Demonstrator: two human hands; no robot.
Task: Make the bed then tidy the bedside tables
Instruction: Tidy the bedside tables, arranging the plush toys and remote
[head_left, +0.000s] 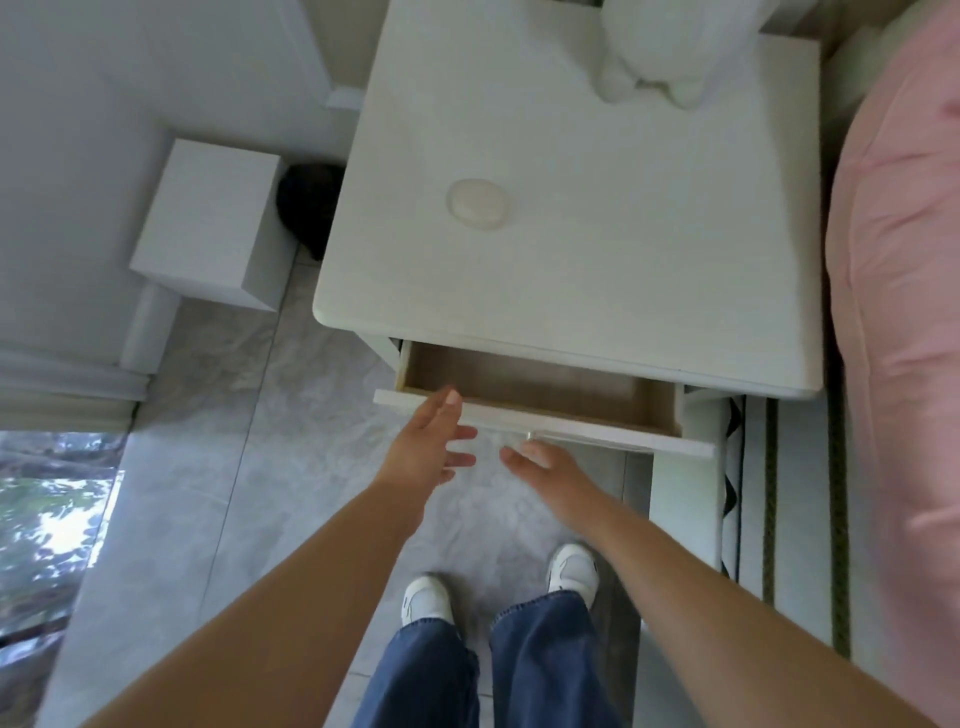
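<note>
A white bedside table (597, 218) was seen from above, filling the upper middle of the view. Its top drawer (540, 400) was found pulled partway out toward the person, toward 6 o'clock. The drawer's long axis ran roughly from 9 to 3 o'clock, tilted a little so that the right end sat lower in the view. The brown interior that showed was bare.

The left hand (431, 441) was held out with fingers straight and slightly spread, nothing gripped. Its thumb tip lay at the drawer's white front edge near the left end; whether it touched could not be told. The right hand (550, 467) was likewise extended flat, palm down, fingers relaxed and pointing toward 10 o'clock, just below the drawer front near a small clear handle (535, 435). Nothing was held by it; contact with the handle could not be confirmed.

On the tabletop a round pale disc (479, 204) was noted at 10 o'clock from centre, and a white figurine-like object (654, 52) at 12 o'clock, cut by the frame edge. A pink quilt (904, 312) lay at 3 o'clock. A white box (208, 223) stood at 9 o'clock of the table, with a dark object (311, 208) between them. White shoes (574, 571) and blue jeans (540, 665) were seen at 6 o'clock on grey tile.
</note>
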